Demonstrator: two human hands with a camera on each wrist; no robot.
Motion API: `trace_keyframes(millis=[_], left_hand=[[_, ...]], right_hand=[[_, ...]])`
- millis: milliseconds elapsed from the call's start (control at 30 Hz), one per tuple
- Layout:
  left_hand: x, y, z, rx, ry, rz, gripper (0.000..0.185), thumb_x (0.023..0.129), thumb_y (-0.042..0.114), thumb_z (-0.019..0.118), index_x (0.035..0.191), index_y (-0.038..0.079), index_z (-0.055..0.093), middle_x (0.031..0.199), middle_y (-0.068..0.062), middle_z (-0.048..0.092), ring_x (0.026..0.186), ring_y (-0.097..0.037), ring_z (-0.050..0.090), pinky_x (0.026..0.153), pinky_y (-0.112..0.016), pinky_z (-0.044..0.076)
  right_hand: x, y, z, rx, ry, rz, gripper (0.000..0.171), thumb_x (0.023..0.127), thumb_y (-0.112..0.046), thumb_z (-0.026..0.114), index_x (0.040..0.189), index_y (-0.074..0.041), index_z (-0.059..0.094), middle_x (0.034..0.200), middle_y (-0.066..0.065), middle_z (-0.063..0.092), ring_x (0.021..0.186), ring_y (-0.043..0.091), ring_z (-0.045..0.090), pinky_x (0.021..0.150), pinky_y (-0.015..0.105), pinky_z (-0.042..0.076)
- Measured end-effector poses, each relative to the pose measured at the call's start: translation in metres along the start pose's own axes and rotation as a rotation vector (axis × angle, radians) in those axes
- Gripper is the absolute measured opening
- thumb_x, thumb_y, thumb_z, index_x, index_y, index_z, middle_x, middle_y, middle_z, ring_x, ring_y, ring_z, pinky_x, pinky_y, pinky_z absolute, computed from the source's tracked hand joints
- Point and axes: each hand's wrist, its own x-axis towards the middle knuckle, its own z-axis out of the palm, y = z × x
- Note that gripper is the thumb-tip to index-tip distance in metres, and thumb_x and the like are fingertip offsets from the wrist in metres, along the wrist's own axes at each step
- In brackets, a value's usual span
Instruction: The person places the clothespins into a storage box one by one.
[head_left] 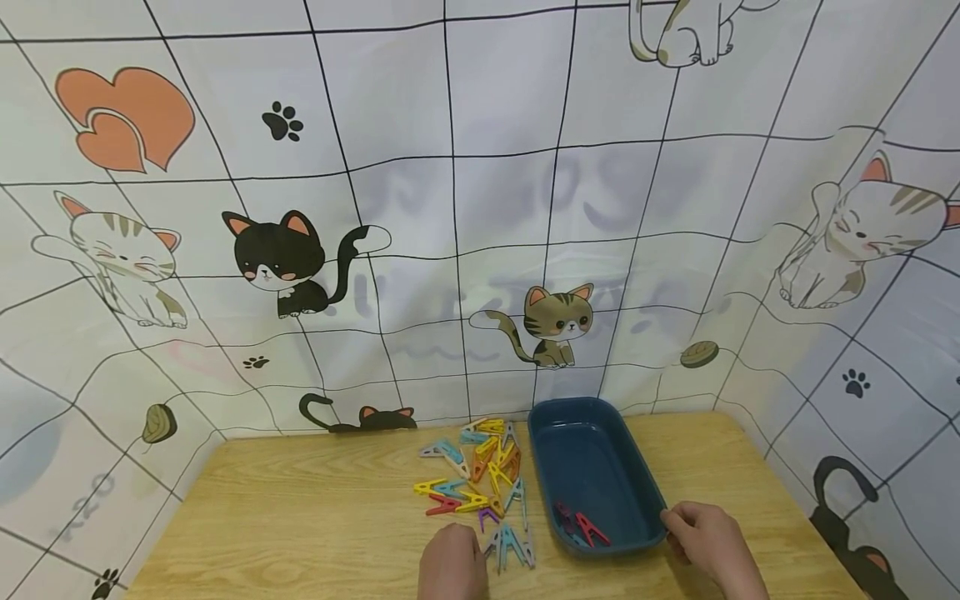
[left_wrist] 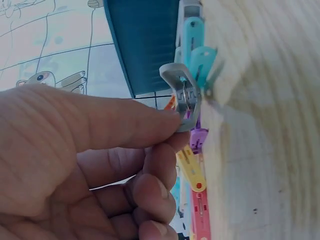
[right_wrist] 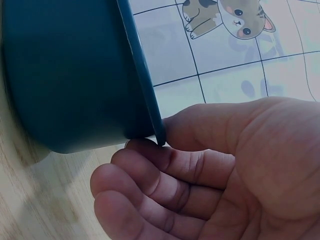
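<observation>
In the left wrist view, my left hand (left_wrist: 115,130) pinches a grey clothespin (left_wrist: 175,72) between thumb and index finger, close to the tabletop. From the head view, that hand sits at the front of a pile of clothespins, hiding what it holds. My right hand (head_left: 708,537) grips the front right corner of a dark blue plastic tub (head_left: 581,467); thumb and index finger are on its rim (right_wrist: 145,80) in the right wrist view. A red clothespin (head_left: 591,528) and a darker one beside it lie inside the tub's front end.
Several yellow, orange, blue, grey, red and purple clothespins (head_left: 472,502) lie loose left of the tub. Light blue clothespins (head_left: 508,543) are right beside my left hand. The wooden table (head_left: 300,517) meets a cat-patterned sheet (head_left: 420,208) at the back and sides.
</observation>
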Motion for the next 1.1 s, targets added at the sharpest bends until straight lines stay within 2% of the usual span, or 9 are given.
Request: trace_keyframes(millis=[200, 400, 533, 700, 1100], left_hand=[[-0.002, 0.005, -0.004, 0.012, 0.036, 0.022, 0.02, 0.083, -0.001, 0.074, 0.066, 0.006, 0.065, 0.067, -0.003, 0.055, 0.065, -0.021, 0.057, 0.062, -0.04, 0.049], [-0.007, 0.01, -0.004, 0.007, 0.164, 0.102, 0.024, 0.081, 0.0, 0.075, 0.063, 0.009, 0.062, 0.064, 0.0, 0.05, 0.06, -0.014, 0.049, 0.056, -0.032, 0.042], [-0.01, 0.016, -0.004, -0.041, 0.223, 0.152, 0.026, 0.082, 0.001, 0.076, 0.063, 0.012, 0.06, 0.065, 0.003, 0.049, 0.059, -0.011, 0.048, 0.055, -0.03, 0.041], [-0.013, 0.025, -0.003, -0.113, 0.23, 0.18, 0.024, 0.084, 0.002, 0.074, 0.066, 0.012, 0.063, 0.067, 0.004, 0.05, 0.06, -0.008, 0.047, 0.055, -0.028, 0.039], [-0.018, 0.044, 0.008, -0.16, 0.222, 0.263, 0.022, 0.088, 0.007, 0.076, 0.072, 0.015, 0.063, 0.072, 0.008, 0.047, 0.062, -0.004, 0.042, 0.055, -0.026, 0.037]], right_hand=[[0.0, 0.0, 0.0, 0.0, 0.0, -0.001, 0.029, 0.103, -0.016, 0.057, 0.077, -0.006, 0.066, 0.066, 0.0, 0.06, 0.062, 0.018, 0.054, 0.062, 0.034, 0.043], [0.0, -0.001, 0.0, 0.019, -0.005, 0.0, 0.029, 0.103, -0.015, 0.056, 0.077, -0.006, 0.065, 0.067, 0.001, 0.061, 0.063, 0.019, 0.055, 0.062, 0.035, 0.044], [-0.001, -0.001, -0.001, 0.024, -0.004, -0.003, 0.029, 0.103, -0.014, 0.056, 0.076, -0.006, 0.065, 0.068, 0.001, 0.062, 0.063, 0.019, 0.056, 0.061, 0.035, 0.045], [-0.001, -0.001, 0.0, 0.025, -0.004, -0.002, 0.029, 0.103, -0.014, 0.057, 0.076, -0.006, 0.065, 0.067, 0.001, 0.062, 0.063, 0.019, 0.057, 0.061, 0.035, 0.045], [0.0, 0.0, -0.001, 0.015, -0.018, 0.007, 0.029, 0.104, -0.016, 0.057, 0.079, -0.005, 0.066, 0.068, 0.001, 0.062, 0.064, 0.019, 0.055, 0.061, 0.035, 0.044]])
